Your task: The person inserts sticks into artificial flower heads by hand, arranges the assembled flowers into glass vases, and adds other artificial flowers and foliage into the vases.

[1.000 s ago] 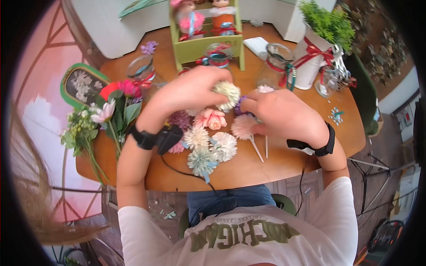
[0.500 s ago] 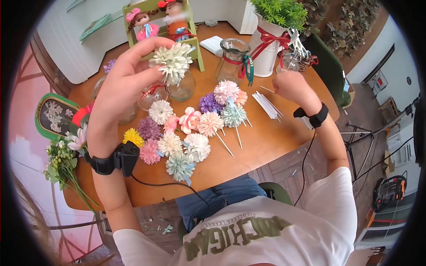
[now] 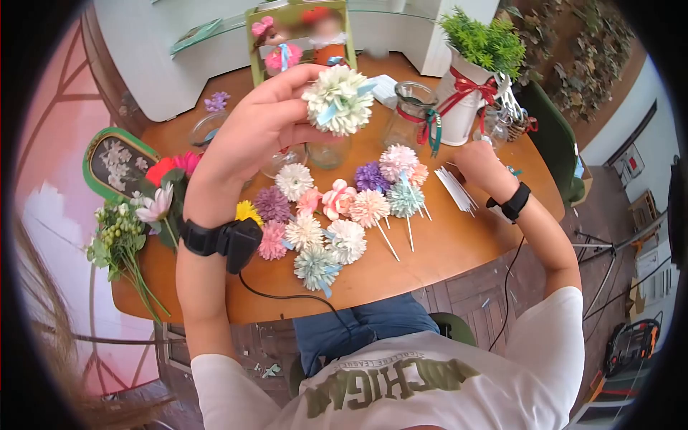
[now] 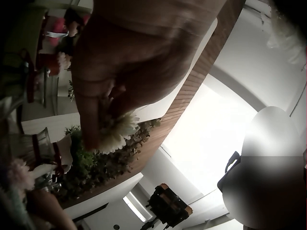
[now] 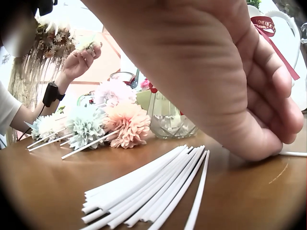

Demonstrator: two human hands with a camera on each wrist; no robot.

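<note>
My left hand is raised over the table and pinches a cream-white artificial flower head with pale blue ribbon on it. In the left wrist view the same flower shows between thumb and fingers, partly hidden by them. At the table's right side my right hand is low on the wood, beside a fanned pile of thin white sticks. In the right wrist view its thumb and fingertips pinch one separate white stick, mostly out of that frame.
Flower heads in several colours lie mid-table, including a white one and a purple one; some have white sticks. Behind stand a glass vase, a white pitcher with greenery and a doll stand. Leafy stems lie left.
My right hand has gone from the flower heads to the white sticks at the right, where it now pinches one. My left hand has lifted the cream-white flower higher.
</note>
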